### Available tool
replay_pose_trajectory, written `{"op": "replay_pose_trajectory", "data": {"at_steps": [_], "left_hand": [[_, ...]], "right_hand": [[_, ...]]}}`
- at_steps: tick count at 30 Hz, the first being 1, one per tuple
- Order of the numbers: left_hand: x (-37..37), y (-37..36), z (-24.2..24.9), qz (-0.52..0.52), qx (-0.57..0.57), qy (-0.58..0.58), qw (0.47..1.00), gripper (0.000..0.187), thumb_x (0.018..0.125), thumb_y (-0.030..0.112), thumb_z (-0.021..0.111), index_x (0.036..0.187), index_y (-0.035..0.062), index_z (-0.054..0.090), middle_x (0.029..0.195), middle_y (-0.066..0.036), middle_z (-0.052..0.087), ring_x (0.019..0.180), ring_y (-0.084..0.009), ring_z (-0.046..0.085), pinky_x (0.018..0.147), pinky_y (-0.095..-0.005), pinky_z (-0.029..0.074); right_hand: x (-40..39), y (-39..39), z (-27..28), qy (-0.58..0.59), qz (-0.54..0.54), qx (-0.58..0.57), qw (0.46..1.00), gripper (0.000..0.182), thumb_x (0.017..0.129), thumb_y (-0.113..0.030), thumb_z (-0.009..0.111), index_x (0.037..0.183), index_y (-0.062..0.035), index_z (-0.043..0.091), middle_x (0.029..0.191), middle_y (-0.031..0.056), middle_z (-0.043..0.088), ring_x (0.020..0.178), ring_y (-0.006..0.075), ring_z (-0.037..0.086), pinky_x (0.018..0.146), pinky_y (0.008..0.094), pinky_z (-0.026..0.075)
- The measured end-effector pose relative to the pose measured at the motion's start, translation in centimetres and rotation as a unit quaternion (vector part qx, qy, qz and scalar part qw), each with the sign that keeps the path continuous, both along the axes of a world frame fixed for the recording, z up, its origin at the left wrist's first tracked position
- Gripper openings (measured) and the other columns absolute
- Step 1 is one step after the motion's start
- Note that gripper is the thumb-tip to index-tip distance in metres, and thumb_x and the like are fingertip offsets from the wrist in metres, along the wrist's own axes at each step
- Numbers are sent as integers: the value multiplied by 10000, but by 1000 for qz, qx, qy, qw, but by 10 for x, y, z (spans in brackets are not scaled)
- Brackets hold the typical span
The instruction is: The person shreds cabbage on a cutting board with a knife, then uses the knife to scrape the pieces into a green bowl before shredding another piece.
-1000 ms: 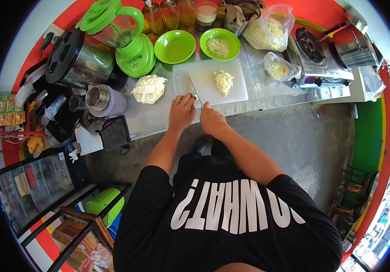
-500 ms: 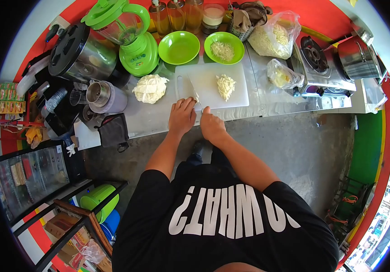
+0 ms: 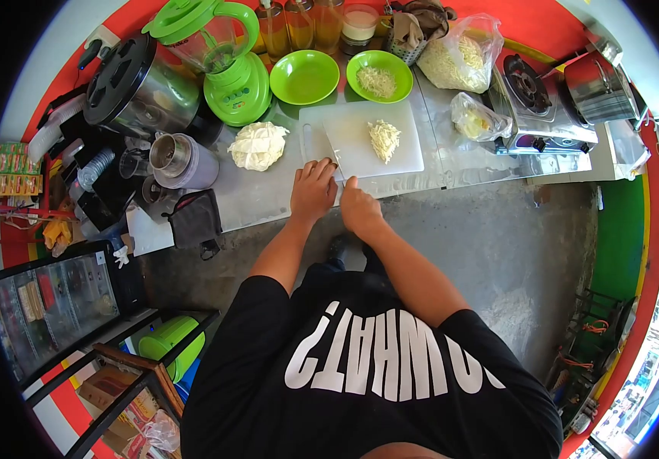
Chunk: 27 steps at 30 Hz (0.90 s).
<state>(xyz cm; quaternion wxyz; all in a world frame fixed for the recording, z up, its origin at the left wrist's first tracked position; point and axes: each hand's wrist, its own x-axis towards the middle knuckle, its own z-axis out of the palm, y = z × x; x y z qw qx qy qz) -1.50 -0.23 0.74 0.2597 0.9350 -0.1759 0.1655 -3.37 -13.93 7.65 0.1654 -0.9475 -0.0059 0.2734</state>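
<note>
My right hand (image 3: pixel 360 208) is closed around the handle of a kitchen knife (image 3: pixel 335 149). Its blade points away from me over the left part of a white cutting board (image 3: pixel 402 162). Just left of the blade, my left hand (image 3: pixel 314 189) rests at the board's near edge, fingers bent and pressed together on a small pale piece of cabbage that they mostly cover. A heap of shredded cabbage (image 3: pixel 384 141) lies on the right half of the board. Left of the board sits a larger pale cabbage chunk (image 3: pixel 258 146).
Behind the board stand a green bowl (image 3: pixel 304 77) and another green bowl with shreds (image 3: pixel 376 81). A green blender (image 3: pixel 236 96) is at the back left. Bagged shredded cabbage (image 3: pixel 459 63), a smaller bag (image 3: pixel 479 118) and a gas stove (image 3: pixel 548 138) are on the right.
Both hands stay close together at the board's near edge, with only slight shifts of the fingers and knife. The pale sliver by the left fingertips is less visible now. The view has shifted slightly.
</note>
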Motion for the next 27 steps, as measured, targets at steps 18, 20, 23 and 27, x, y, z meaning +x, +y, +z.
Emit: {"op": "replay_pose_trajectory", "data": {"at_steps": [18,20,23,27], "left_hand": [[0,2,0,-6,-15,28,999,302,861,134,627,1158,79,630,1261,-34,605,1158,-256,553,941,-417,443],[1,2,-2,1,-14,18,1000,318,858,139,630,1170,80,632,1249,-49,606,1152,-264,555,945,-423,441],[0,4,2,4,-16,28,999,339,853,144,641,1187,86,631,1241,-59,606,1156,-273,551,959,-429,435],[3,5,-4,1,-22,26,999,334,852,151,651,1180,92,637,1241,-60,606,1163,-282,544,966,-431,431]], "right_hand": [[11,10,-14,-26,-5,-26,999,401,945,-89,592,1259,70,401,1043,276,720,989,399,731,850,454,592],[20,6,-9,-49,20,-25,998,367,949,-92,582,1236,55,407,1039,276,720,989,402,730,854,459,592],[15,4,6,-31,48,-44,997,382,947,-95,585,1245,58,403,1038,275,720,987,405,730,855,463,591],[-1,8,-19,-62,37,-72,995,378,965,-158,597,1222,57,421,972,216,747,915,364,753,798,430,608]]}}
